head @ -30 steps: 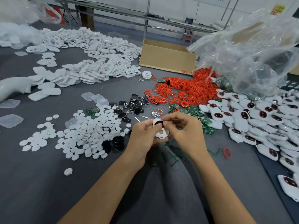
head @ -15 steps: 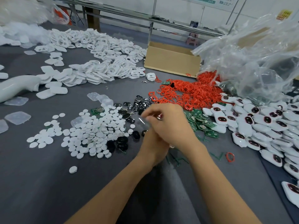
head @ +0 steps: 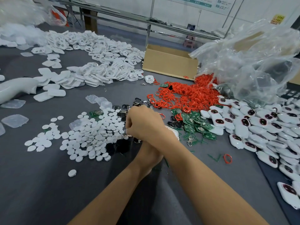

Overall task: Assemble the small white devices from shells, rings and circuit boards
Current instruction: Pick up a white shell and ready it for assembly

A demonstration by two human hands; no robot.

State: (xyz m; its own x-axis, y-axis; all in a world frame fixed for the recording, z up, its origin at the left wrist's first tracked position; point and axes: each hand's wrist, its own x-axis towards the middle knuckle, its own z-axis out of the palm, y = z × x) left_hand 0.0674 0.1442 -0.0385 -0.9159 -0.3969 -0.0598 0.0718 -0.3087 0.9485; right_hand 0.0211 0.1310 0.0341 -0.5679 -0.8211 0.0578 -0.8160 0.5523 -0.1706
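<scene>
Right hand (head: 144,122) crosses left hand (head: 149,153), reaching white round plastic discs (head: 90,135); both grips hidden, unreadable; best pinch single disc.

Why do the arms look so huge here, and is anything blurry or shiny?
Head view, wide lens: forearms stretch near the bottom edge, far uprights lean. Lighting is soft and even, with faint shadows under the white discs. Pale glare sits on the clear plastic bag. The right hand is slightly smeared at its fingers; wall posters are too soft to read.
</scene>
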